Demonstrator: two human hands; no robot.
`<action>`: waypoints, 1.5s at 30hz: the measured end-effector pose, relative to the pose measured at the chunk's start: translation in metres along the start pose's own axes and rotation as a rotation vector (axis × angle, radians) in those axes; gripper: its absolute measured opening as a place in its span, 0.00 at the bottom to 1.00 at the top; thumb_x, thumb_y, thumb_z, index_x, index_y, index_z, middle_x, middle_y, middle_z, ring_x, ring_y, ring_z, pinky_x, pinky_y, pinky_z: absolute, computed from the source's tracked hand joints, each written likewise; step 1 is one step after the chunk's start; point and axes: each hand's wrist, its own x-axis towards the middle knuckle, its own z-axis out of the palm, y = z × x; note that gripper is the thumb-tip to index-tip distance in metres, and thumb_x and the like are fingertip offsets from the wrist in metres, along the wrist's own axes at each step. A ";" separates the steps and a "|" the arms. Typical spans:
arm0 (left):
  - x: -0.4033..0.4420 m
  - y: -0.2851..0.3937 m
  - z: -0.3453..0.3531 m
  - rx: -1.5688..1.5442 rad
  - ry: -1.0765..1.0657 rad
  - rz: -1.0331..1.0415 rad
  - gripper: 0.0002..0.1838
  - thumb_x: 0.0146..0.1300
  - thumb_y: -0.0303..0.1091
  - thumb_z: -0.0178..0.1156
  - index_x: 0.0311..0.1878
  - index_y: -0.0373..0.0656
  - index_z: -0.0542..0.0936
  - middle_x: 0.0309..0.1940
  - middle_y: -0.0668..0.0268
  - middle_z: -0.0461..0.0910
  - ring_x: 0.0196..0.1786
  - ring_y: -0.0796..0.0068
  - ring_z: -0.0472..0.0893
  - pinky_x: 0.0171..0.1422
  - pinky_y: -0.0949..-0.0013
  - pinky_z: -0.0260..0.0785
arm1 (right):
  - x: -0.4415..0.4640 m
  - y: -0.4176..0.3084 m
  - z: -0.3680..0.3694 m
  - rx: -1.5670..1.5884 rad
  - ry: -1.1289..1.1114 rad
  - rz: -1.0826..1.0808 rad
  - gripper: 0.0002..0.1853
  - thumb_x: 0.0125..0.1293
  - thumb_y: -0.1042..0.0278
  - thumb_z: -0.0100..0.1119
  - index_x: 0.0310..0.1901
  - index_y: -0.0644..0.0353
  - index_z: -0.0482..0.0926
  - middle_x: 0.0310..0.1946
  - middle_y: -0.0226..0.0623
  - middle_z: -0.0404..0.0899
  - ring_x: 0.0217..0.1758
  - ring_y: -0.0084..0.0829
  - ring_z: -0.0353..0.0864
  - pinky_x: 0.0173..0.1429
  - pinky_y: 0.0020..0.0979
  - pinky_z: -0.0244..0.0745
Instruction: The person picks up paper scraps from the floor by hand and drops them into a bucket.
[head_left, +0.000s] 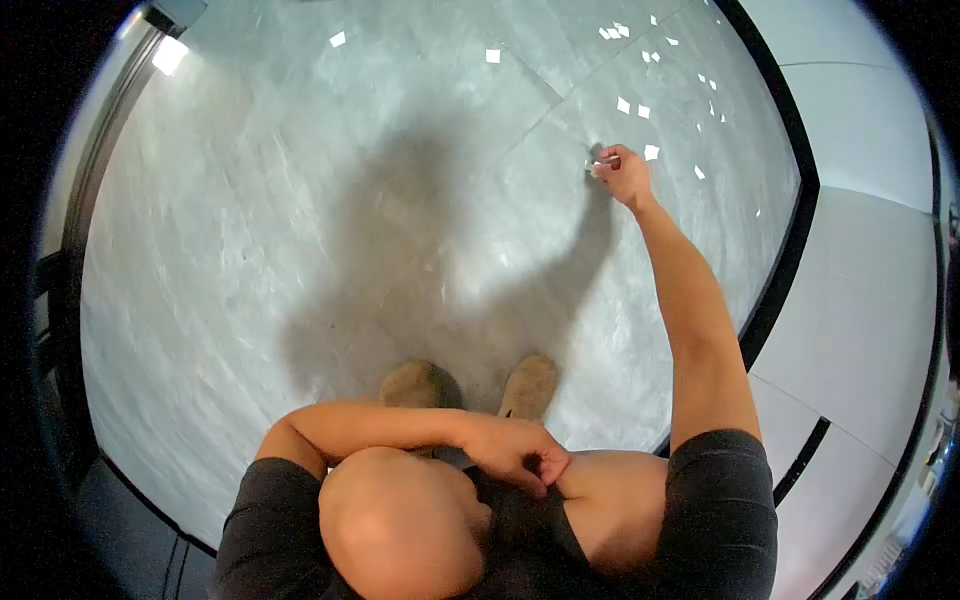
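Note:
Low over the grey floor (290, 230), my right hand (624, 174) reaches forward with its fingertips pinched on a small white scrap (598, 170) that looks like paper. Just right of that hand lies another white scrap (652, 152), and two more, including a squarish scrap (643, 112), lie a little farther off. My left hand (512, 453) rests across my lap near my thigh, its fingers curled in and nothing visible in them.
Several small white scraps (615, 32) are scattered toward the far right, with single pieces (493, 56) farther left. My brown shoes (531, 385) stand below me. A black border strip (790, 250) and pale panels (850, 270) run along the right.

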 end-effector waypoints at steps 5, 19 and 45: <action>-0.011 0.019 -0.013 -0.053 0.137 0.026 0.07 0.55 0.29 0.60 0.34 0.40 0.72 0.25 0.65 0.74 0.30 0.73 0.72 0.35 0.70 0.64 | 0.017 0.002 0.017 -0.355 -0.062 -0.100 0.10 0.50 0.67 0.59 0.34 0.62 0.77 0.28 0.44 0.79 0.33 0.38 0.79 0.40 0.32 0.72; 0.007 0.001 -0.017 -0.030 0.069 -0.047 0.09 0.54 0.29 0.60 0.37 0.40 0.72 0.29 0.63 0.75 0.32 0.71 0.73 0.36 0.68 0.65 | -0.002 0.059 -0.104 0.230 0.107 0.097 0.06 0.58 0.69 0.57 0.34 0.61 0.78 0.29 0.29 0.77 0.31 0.20 0.75 0.37 0.22 0.70; -0.021 0.014 -0.017 -0.093 0.098 -0.139 0.12 0.55 0.29 0.61 0.41 0.39 0.73 0.34 0.62 0.77 0.37 0.69 0.76 0.41 0.67 0.68 | -0.033 0.136 -0.076 -0.071 0.350 0.096 0.11 0.55 0.63 0.59 0.32 0.64 0.77 0.23 0.36 0.76 0.26 0.26 0.74 0.32 0.27 0.71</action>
